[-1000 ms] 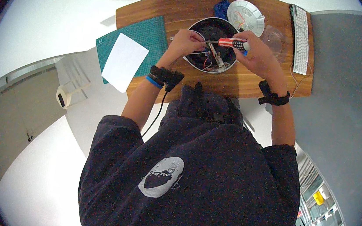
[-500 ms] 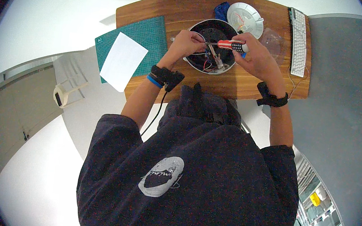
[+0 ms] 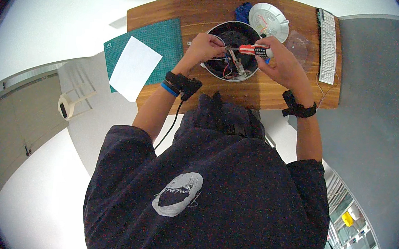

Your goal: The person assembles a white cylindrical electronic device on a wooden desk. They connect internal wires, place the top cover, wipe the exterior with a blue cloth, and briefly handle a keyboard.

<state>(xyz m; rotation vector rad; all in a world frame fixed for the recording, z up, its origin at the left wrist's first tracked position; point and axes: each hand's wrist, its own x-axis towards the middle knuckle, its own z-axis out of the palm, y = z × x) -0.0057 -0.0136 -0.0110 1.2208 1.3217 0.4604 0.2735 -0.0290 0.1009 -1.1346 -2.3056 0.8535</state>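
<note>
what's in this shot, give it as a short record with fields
surface: wooden table
left hand: at the rim of the round black appliance, fingers pinched over it
right hand: shut on a screwdriver with a red and black handle, shaft pointing into the appliance
inside appliance: coloured wires and a metal part show
behind it: white round cover, blue object
left side: green cutting mat with a white sheet on it
right side: keyboard
wrists: a black band on each

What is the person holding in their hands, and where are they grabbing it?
The right hand holds a screwdriver by its red and black handle. The left hand rests on the rim of the round black appliance; whether it grips anything cannot be told.
</note>
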